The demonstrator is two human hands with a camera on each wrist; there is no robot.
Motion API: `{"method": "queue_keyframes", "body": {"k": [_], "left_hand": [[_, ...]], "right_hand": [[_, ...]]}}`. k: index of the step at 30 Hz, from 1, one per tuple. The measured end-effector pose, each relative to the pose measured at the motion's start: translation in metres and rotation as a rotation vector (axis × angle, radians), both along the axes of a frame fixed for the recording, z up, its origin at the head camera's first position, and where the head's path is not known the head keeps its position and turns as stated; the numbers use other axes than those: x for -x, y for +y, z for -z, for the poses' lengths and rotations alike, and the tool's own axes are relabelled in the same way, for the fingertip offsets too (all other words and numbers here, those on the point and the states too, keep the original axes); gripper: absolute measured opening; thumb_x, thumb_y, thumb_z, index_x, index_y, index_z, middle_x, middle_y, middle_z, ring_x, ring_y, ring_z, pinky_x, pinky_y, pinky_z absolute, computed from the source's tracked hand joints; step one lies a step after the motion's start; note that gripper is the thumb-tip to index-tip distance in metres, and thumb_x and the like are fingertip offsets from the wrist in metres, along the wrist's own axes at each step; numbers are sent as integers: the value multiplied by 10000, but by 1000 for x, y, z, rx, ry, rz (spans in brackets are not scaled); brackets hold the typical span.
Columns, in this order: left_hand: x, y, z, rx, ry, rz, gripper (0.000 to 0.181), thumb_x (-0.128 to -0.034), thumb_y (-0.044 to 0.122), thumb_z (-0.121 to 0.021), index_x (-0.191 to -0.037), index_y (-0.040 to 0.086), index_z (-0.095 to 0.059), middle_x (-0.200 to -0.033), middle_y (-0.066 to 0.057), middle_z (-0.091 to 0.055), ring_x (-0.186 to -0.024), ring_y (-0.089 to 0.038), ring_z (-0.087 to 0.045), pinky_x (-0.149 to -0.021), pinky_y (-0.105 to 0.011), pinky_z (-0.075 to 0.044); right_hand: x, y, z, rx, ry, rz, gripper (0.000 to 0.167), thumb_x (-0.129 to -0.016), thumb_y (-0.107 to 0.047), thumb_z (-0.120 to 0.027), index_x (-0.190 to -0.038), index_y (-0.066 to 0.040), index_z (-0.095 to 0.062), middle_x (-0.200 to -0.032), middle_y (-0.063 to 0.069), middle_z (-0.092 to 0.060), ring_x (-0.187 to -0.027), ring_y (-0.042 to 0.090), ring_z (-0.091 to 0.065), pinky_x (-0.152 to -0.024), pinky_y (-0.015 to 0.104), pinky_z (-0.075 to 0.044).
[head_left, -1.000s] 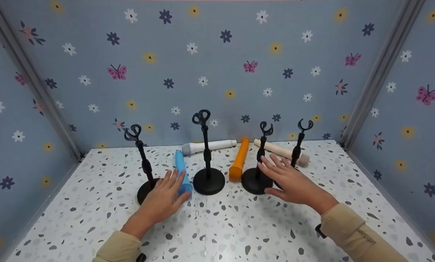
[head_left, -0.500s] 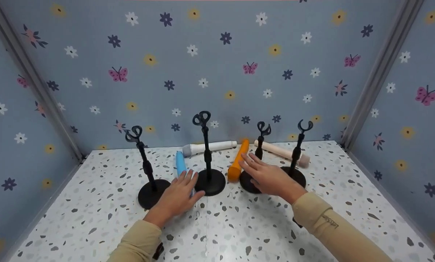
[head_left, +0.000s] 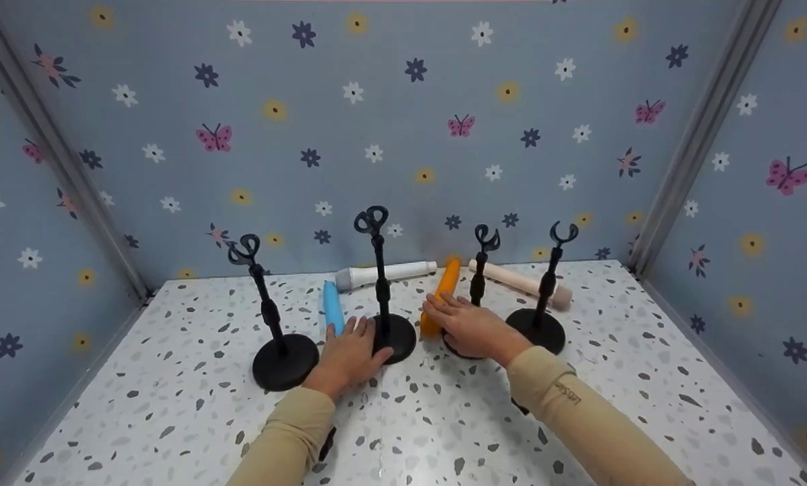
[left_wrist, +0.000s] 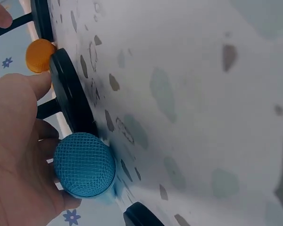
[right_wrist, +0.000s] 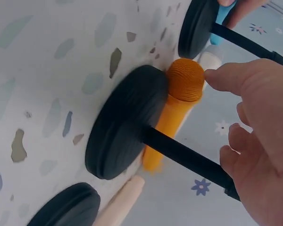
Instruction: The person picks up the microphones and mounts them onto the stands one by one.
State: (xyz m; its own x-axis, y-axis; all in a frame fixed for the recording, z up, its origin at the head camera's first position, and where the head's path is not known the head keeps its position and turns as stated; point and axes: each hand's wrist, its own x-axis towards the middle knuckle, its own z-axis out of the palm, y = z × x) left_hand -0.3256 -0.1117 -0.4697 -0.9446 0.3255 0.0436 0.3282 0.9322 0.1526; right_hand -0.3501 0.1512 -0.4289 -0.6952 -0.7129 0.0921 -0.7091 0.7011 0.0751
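Orange mesh-headed microphone (right_wrist: 172,110) seems chocked at three o'clock by a round-based black stand (right_wrist: 125,125), left grip (head_left: 351,354) and right grip (head_left: 476,329) unclosed.

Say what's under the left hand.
The blue microphone lies partly under the left hand. The head view shows its far end; the mesh head, covered there, shows from the left wrist view.

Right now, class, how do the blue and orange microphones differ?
The blue microphone slants left toward its far end; the orange microphone slants right. The blue one lies between the leftmost stand and second stand, the orange one between the second and third stand. The left hand is at the blue one, the right hand at the orange one. Both lie on the table, mesh heads at the near end.
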Motion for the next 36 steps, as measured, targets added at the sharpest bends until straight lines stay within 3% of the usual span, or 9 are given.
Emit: {"method": "queue_keyframes", "body": {"k": [4,11,16,20,24,27,30,33,36], "left_hand": [[3,2,2,34,-41,-45,781,-1034,596,-421,-1545,6,-383,-1576,-199,-384,-1455,-377,-349,-1139,-704,-173],[8,4,-3,16,-46,-55,802,-1009,622,-461,-1533,16,-413,-1555,-205,-413,-1411,-396,-413,-1123,-726,-175],[8,6,-1,27,-44,-50,802,-1016,623,-443,-1535,12,-407,-1554,-209,-412,-1405,-398,-423,-1113,-732,-189],[7,6,1,36,-56,-48,803,-1022,625,-425,-1542,14,-396,-1560,-208,-405,-1398,-402,-431,-1107,-737,-194],[8,5,3,30,-49,-60,803,-1019,629,-429,-1544,23,-396,-1562,-206,-402,-1398,-408,-428,-1115,-735,-180],[9,4,4,26,-41,-63,797,-1019,625,-435,-1541,23,-402,-1558,-207,-407,-1398,-406,-429,-1113,-738,-179],[10,4,4,27,-35,-60,791,-1020,617,-440,-1538,20,-407,-1553,-210,-414,-1394,-404,-434,-1110,-740,-181],[10,4,3,28,-35,-57,787,-1021,612,-444,-1535,17,-409,-1552,-213,-415,-1393,-405,-436,-1110,-741,-181],[10,5,2,19,-40,-58,785,-1021,608,-452,-1534,14,-411,-1551,-216,-413,-1391,-410,-437,-1111,-743,-175]], "right_hand": [[4,-11,8,-65,1,73,538,-1054,-75,-506,-1572,-62,-359,-1617,137,-336,-1465,327,-344,-1136,468,-369],[14,-29,15,-352,235,221,572,-1031,-95,-586,-1559,-65,-367,-1596,113,-382,-1446,276,-389,-1157,429,-350],[22,-33,23,-432,231,261,565,-1025,-113,-602,-1550,-96,-391,-1594,77,-393,-1437,277,-399,-1159,435,-348],[27,-28,29,-307,203,182,493,-1005,-64,-627,-1477,-101,-493,-1503,60,-516,-1321,282,-514,-1099,422,-428],[29,-21,31,-103,173,17,410,-970,-24,-656,-1357,-151,-617,-1391,59,-619,-1222,294,-595,-1036,451,-486],[26,-17,32,-32,93,-74,462,-949,8,-663,-1347,-224,-618,-1457,87,-564,-1303,337,-553,-1053,532,-454],[22,-14,35,-5,18,-116,518,-937,18,-673,-1363,-263,-576,-1508,102,-507,-1361,364,-491,-1064,603,-407],[17,-13,34,-62,88,-169,527,-935,-9,-684,-1376,-272,-567,-1435,71,-582,-1306,320,-550,-1081,562,-413],[13,-14,32,-149,257,-238,491,-901,-49,-744,-1325,-268,-629,-1270,30,-663,-1153,259,-607,-1061,457,-463]]}}
